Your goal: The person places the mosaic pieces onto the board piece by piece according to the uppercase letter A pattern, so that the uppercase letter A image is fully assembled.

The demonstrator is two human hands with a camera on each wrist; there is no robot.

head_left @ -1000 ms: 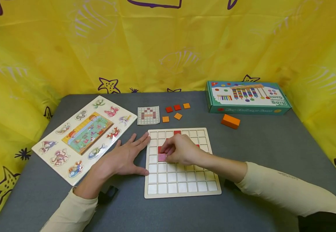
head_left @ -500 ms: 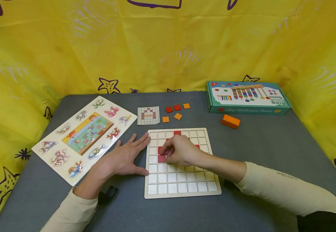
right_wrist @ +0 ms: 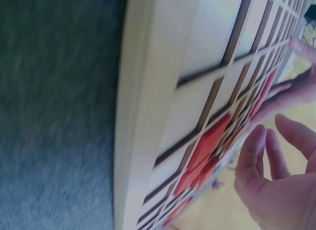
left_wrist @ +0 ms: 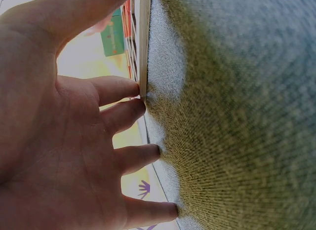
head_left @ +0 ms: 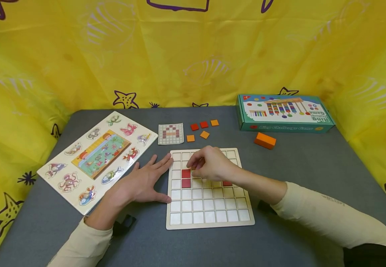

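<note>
My left hand (head_left: 143, 181) lies spread beside the pale grid board (head_left: 251, 221), with thumb and index fingertips at its left edge. In the left wrist view the hand (left_wrist: 74, 141) has its fingers apart and its tips against the cloth and board rim. Over the board's upper middle hovers my right hand (head_left: 213, 164), fingers loosely bent, hiding some squares. The right wrist view shows a gap between that hand's thumb and fingers (right_wrist: 284, 180), with nothing held. Two red tiles (head_left: 186, 173) sit one above the other left of it; another red tile (head_left: 227, 183) shows under the wrist.
Behind the board lie a small pattern card (head_left: 170, 134), two loose red tiles (head_left: 204, 124) and several orange tiles (head_left: 204, 134). A picture puzzle board (head_left: 59, 187) is at left. At the back right are a green game box (head_left: 286, 128) and an orange block (head_left: 265, 140).
The right hand has let go of the lower left red tile, which stays in its square, and has moved slightly up and right. The left hand has kept its place.
</note>
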